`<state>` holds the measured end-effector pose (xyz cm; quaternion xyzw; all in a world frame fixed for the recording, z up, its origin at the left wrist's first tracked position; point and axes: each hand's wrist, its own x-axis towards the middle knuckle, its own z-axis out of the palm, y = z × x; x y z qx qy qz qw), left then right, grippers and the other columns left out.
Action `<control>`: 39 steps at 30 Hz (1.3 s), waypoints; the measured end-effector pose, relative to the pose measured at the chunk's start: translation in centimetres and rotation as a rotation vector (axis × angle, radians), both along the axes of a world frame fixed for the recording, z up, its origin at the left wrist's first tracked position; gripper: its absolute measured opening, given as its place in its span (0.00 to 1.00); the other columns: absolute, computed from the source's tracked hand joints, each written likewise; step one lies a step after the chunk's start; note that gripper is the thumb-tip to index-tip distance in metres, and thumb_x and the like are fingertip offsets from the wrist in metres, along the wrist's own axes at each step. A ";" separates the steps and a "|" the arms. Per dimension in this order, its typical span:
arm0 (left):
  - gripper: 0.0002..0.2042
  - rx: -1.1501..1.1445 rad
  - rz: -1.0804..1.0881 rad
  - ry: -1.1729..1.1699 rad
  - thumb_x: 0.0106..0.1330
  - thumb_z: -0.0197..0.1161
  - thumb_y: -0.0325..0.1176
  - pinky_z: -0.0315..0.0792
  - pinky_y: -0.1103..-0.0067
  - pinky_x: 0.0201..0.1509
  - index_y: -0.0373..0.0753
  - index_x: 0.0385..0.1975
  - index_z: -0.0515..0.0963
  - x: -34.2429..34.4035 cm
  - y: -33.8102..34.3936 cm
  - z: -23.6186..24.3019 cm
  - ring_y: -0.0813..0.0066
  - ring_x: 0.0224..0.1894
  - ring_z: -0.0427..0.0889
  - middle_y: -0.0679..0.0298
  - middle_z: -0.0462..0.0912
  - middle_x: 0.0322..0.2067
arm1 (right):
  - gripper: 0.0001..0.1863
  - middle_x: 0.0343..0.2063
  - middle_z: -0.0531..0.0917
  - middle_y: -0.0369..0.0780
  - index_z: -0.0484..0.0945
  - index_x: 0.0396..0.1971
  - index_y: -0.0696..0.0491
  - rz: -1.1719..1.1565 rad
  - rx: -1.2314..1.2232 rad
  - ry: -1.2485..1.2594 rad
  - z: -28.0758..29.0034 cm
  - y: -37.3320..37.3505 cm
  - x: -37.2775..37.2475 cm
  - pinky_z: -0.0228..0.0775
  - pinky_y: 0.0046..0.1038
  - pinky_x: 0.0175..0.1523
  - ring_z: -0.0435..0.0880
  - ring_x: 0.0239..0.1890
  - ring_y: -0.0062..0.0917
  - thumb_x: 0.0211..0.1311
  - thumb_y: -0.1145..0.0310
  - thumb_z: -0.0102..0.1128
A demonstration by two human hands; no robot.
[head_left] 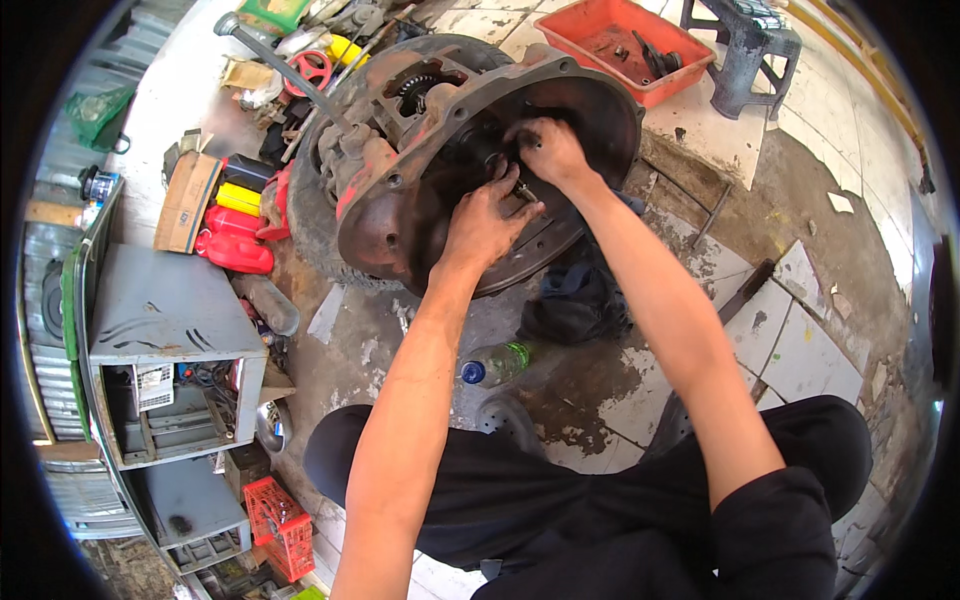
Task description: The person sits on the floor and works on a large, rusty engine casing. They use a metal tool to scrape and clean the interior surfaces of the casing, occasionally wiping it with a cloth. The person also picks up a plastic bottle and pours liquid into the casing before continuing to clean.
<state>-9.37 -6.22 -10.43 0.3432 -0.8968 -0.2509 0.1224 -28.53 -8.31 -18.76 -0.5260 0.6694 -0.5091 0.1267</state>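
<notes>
Above stained white floor tiles (810, 345), light, even pressure suits bare left hand (483, 222) and right hand (552, 152) inside the rusty, bell-shaped metal housing (385, 228), fingers bent, grip unclear.

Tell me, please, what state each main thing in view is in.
Metal housing, open at its wide mouth
Left hand, fingers bent inside the housing
Right hand, curled inside the housing
Tyre, lying under the housing
Red tray, open, holding dark parts
Bottle, capped, lying on its side
Dark cloth, crumpled
Grey cabinet, open-fronted

A black short sleeve (775, 535), black trousers (505, 472), and what appear to be grey, perforated clogs (507, 414).
</notes>
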 end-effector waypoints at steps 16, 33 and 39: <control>0.36 0.042 0.039 -0.008 0.57 0.74 0.45 0.60 0.72 0.72 0.35 0.63 0.70 0.0 -0.1 0.2 0.61 0.70 0.64 0.52 0.65 0.67 | 0.18 0.39 0.84 0.54 0.85 0.35 0.58 -0.213 -0.006 -0.410 1.1 4.7 4.2 0.75 0.38 0.48 0.84 0.45 0.45 0.65 0.55 0.63; 0.36 0.059 0.029 -0.025 0.54 0.74 0.49 0.62 0.71 0.71 0.40 0.63 0.72 0.0 -0.8 -0.3 0.62 0.70 0.65 0.59 0.63 0.69 | 0.15 0.33 0.86 0.44 0.81 0.48 0.59 -0.154 -0.336 -0.729 0.1 5.2 4.4 0.73 0.25 0.46 0.83 0.35 0.21 0.69 0.68 0.49; 0.36 0.130 0.051 -0.044 0.54 0.74 0.49 0.63 0.71 0.70 0.38 0.62 0.72 -0.4 -0.6 0.1 0.62 0.69 0.66 0.58 0.65 0.68 | 0.15 0.42 0.86 0.40 0.80 0.50 0.61 -0.151 -0.378 -0.552 -0.2 3.2 4.0 0.71 0.22 0.53 0.82 0.44 0.21 0.73 0.71 0.48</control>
